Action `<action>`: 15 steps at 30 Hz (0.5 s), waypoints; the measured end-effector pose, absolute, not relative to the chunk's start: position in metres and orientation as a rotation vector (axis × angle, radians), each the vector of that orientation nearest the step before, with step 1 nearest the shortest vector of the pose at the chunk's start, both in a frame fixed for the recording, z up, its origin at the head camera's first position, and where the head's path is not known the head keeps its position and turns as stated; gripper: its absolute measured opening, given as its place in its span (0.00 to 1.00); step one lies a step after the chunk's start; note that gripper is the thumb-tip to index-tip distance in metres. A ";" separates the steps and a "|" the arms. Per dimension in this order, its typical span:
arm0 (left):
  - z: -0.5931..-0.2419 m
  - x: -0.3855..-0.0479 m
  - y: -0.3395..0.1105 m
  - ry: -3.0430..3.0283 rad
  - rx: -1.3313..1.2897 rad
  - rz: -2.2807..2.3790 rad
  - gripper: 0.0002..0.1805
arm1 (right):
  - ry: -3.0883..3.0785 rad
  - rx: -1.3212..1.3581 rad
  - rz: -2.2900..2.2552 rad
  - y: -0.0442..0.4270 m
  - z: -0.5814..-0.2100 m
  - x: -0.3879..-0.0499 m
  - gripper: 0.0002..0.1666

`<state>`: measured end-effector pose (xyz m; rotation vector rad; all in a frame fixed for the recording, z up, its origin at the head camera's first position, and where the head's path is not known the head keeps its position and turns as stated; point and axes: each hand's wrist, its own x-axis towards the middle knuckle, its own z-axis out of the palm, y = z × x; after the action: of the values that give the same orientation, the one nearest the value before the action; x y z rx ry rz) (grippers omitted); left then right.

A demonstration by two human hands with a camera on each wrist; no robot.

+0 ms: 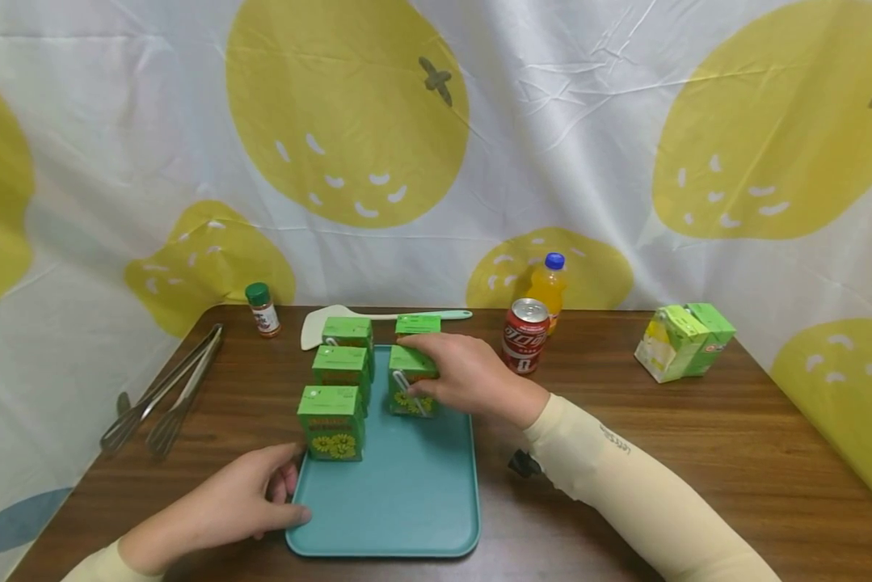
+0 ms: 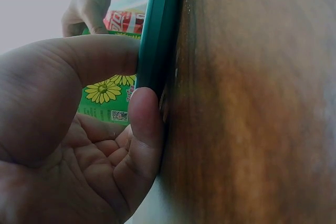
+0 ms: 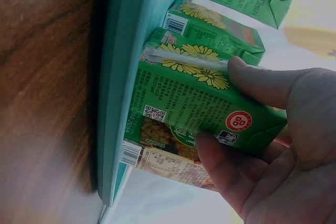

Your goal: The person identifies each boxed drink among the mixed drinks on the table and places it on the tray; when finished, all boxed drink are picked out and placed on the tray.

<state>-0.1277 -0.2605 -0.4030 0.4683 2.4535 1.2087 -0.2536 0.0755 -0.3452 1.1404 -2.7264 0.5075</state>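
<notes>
My right hand (image 1: pixel 472 376) grips a green drink carton (image 1: pixel 412 380) with yellow flowers and a white straw on its side. That carton stands upright at the right side of the teal tray (image 1: pixel 406 509). Right behind it is another green-topped box (image 1: pixel 419 324); the right wrist view shows a brown food picture (image 3: pixel 157 134) on it. Along the tray's left side stand three green cartons, the nearest carton (image 1: pixel 331 424) facing me. My left hand (image 1: pixel 239 497) holds the tray's left rim, thumb and curled fingers touching it; some fingertips are hidden.
Behind the tray lies a spatula (image 1: pixel 334 323). Metal tongs (image 1: pixel 166 396) and a green-capped seasoning jar (image 1: pixel 263 309) are at left. A red can (image 1: pixel 525 335) and an orange drink bottle (image 1: pixel 548 283) stand back right. Two cartons (image 1: pixel 683 342) sit far right; a small black object (image 1: pixel 524 464) lies by my right sleeve.
</notes>
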 end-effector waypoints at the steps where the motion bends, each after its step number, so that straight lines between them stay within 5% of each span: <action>1: -0.403 -0.128 -0.260 2.451 0.470 1.210 0.34 | -2.728 1.140 0.508 0.076 -0.345 -0.254 0.45; 15: -0.402 -0.127 -0.261 2.442 0.456 1.208 0.39 | -2.715 1.139 0.479 0.082 -0.344 -0.251 0.45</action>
<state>-0.1271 -0.2607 -0.4016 0.4560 2.4419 1.2077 -0.2514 0.0822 -0.3437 1.1387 -2.7149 0.4791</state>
